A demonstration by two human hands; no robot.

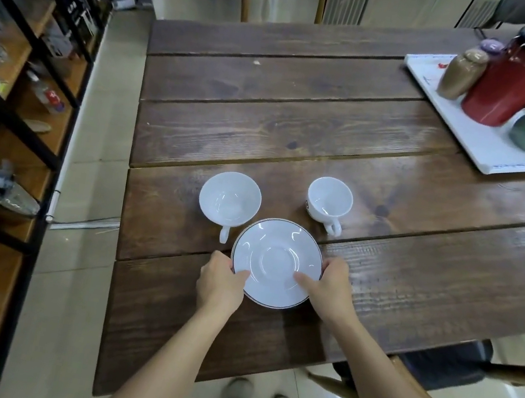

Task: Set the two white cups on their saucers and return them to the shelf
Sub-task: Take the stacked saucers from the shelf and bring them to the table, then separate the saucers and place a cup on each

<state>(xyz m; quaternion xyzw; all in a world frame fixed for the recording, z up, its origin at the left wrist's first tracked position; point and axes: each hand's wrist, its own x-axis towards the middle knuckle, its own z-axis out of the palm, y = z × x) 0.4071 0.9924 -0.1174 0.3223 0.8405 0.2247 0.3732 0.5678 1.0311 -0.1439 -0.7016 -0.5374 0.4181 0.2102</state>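
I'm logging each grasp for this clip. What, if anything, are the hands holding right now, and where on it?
Both hands hold the saucer by its rim: left hand on its left edge, right hand on its right edge, thumbs on top.

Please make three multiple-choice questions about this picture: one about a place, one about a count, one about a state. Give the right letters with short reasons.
1. Where is the wider cup?
A. left of the smaller cup
B. on the white tray
C. on the shelf

2. How many cups stand on the table?
A. one
B. two
C. four

3. What is on the saucer?
A. a cup
B. a spoon
C. nothing; both hands grip its rim

Answers: 1 A, it stands left of the smaller cup on the table. 2 B, two white cups show. 3 C, left hand and right hand grip its bare edges.
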